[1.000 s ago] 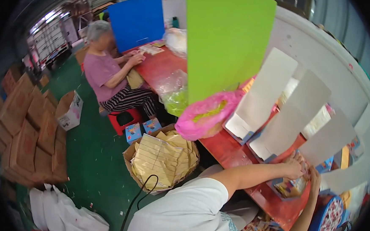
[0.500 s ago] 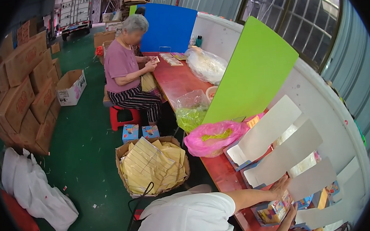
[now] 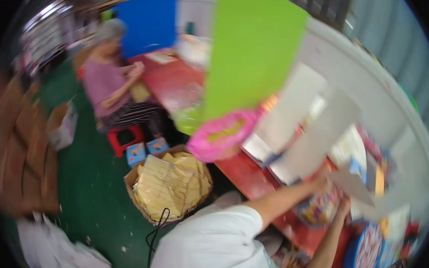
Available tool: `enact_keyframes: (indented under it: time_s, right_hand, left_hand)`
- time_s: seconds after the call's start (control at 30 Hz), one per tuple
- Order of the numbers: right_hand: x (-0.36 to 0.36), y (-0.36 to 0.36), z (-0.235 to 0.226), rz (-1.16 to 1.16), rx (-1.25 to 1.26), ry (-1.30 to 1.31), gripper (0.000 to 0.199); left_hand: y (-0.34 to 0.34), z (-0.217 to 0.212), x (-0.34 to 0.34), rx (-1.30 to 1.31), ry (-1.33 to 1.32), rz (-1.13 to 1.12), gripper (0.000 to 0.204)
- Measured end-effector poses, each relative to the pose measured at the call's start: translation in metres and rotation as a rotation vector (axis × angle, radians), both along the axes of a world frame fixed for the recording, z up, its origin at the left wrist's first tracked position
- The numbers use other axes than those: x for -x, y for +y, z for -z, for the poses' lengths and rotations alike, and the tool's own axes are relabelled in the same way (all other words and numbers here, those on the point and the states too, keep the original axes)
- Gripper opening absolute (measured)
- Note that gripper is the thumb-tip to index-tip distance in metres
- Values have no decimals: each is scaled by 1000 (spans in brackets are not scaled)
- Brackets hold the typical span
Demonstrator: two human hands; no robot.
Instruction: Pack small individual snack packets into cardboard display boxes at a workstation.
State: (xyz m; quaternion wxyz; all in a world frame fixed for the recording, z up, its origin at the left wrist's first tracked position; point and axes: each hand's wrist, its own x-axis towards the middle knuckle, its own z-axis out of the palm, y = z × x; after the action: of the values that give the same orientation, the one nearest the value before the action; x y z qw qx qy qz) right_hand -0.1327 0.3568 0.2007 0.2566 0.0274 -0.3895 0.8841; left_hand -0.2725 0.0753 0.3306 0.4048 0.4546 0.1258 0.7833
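Note:
A small printed cardboard display box point(image 3: 317, 211) stands on the red table point(image 3: 246, 176) in front of me, with a tall grey-white flap point(image 3: 351, 187) tilted over its far right side. My left hand point(image 3: 321, 180) is closed at the box's far side, next to the flap. At the near right side of the box, my right hand point(image 3: 345, 207) grips it below the flap's lower edge. Motion blur smears the fingers of both hands. What lies inside the box looks colourful, but I cannot make it out.
More boxes with raised grey-white flaps point(image 3: 301, 99) line the table. A pink bag point(image 3: 224, 135) lies by a green divider point(image 3: 253, 48). A round blue-rimmed tub point(image 3: 364, 247) is at right. A carton of yellow sheets point(image 3: 171, 186) stands on the floor. Another person point(image 3: 108, 76) sits beyond.
My view has turned right, bringing the blue-rimmed tub into sight. The flap of the box between my hands now leans down to the right, and both hands stay at that box.

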Motion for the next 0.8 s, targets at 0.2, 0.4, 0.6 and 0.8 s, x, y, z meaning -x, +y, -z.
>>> enact_keyframes:
  time_s: [0.2, 0.4, 0.6, 0.8]
  right_hand:
    - [42, -81, -50, 895, -1265, -136, 21]
    - [-5, -121, -102, 538, -1373, -480, 32]
    - [-24, -167, -126, 562, -2042, -753, 54]
    - [-26, -174, -126, 551, -1975, -902, 63]
  left_hand:
    - [-6, 31, 66, 452, 545, -766, 20]
    - [-29, 42, 54, 418, 1434, -1132, 33]
    - [-67, 27, 39, 480, 1839, -1049, 64]
    - [-117, 3, 4, 345, 1753, -784, 65]
